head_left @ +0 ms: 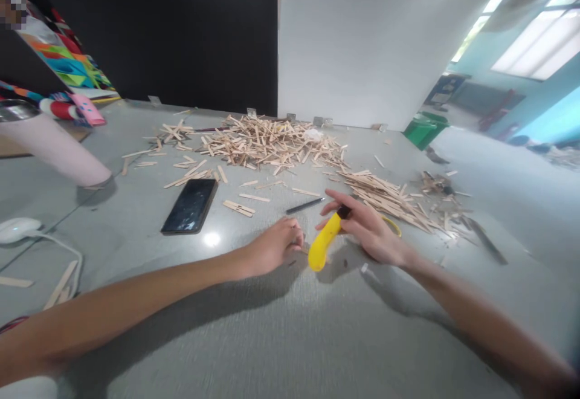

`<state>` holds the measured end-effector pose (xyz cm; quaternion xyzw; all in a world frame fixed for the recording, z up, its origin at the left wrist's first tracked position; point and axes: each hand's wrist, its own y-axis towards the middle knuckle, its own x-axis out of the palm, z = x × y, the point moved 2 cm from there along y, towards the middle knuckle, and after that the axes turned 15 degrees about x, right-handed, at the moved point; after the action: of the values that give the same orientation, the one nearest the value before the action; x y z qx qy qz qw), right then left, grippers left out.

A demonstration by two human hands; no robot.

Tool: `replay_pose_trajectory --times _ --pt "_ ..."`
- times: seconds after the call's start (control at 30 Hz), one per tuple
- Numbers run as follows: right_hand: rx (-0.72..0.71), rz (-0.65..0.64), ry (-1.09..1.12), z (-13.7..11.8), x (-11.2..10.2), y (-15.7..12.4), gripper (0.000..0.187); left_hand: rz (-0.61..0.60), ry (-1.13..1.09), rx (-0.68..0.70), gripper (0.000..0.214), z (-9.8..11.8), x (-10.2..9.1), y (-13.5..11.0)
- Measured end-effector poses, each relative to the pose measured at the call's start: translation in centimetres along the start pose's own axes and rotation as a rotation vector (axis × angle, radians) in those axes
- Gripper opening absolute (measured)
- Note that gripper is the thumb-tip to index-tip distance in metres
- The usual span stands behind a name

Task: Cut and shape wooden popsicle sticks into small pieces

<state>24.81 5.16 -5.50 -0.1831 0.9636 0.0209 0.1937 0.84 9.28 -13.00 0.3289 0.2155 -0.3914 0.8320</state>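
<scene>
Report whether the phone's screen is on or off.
Off, by the look of it: the phone lies face up, its screen dark apart from faint reflections.

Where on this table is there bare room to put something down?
The widest bare patch of the table is at the near side, between left forearm and right forearm. A smaller one lies between the phone, white cable and left forearm. Crowded: the back, under the stick pile, and the right, with scraps.
</scene>
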Motion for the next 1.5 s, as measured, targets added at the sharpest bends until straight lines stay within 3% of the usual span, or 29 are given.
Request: replay_pose_trajectory --times 0.2,0.3,0.37,0.47,0.6,0.7,0.87,1.0,1.1,1.2,1.33,1.5 --pt "0.086 -0.019 -0.086 -0.1 0.1 0.2 0.077 -0.067 0.059 -0.043 0.01 0.2 -0.2 0.0" --pt "0.118 0.075 -0.108 -0.3 -0.2 0.0 0.088 -0.1 0.066 -0.06 0.008 0.1 -0.2 -0.3" --pt "0.166 0.153 -0.175 -0.3 -0.5 0.1 0.08 -0.12 0.064 -0.066 0.005 0.1 -0.1 -0.5" --pt "0.22 0.248 -0.263 -0.1 -0.8 0.4 0.054 -0.134 0.056 -0.068 0.005 0.3 -0.1 -0.5" --pt "0.243 0.316 -0.258 0.1 -0.8 0.7 0.04 -0.122 0.016 -0.072 0.008 1.6 -0.4 0.1" --pt "0.276 0.269 -0.267 0.0 -0.2 0.6 0.02 -0.035 -0.025 -0.081 0.008 3.4 -1.5 1.1" --pt "0.342 0.147 -0.218 -1.2 1.6 -0.6 0.021 0.244 -0.088 -0.087 0.008 6.2 -4.0 1.8" --pt "0.294 0.176 -0.135 -2.8 3.1 -1.9 0.023 0.392 -0.228 -0.133 0.024 6.6 -3.7 1.4" --pt "0.27 0.23 -0.025 -3.4 4.2 -2.6 0.026 0.321 -0.383 -0.177 0.029 6.9 -2.2 1.3" --pt "0.343 0.204 0.042 -3.0 4.7 -2.9 0.027 0.291 -0.491 -0.197 0.032 7.5 -1.2 1.2" --pt "0.318 0.205 -0.23 -2.0 3.4 -2.5 0.026 0.312 -0.562 -0.252 0.033 6.8 -1.1 1.1" --pt "0.21 0.256 -0.521 -0.2 0.7 -1.8 0.033 0.152 -0.551 -0.339 0.037 3.5 -0.7 0.4"
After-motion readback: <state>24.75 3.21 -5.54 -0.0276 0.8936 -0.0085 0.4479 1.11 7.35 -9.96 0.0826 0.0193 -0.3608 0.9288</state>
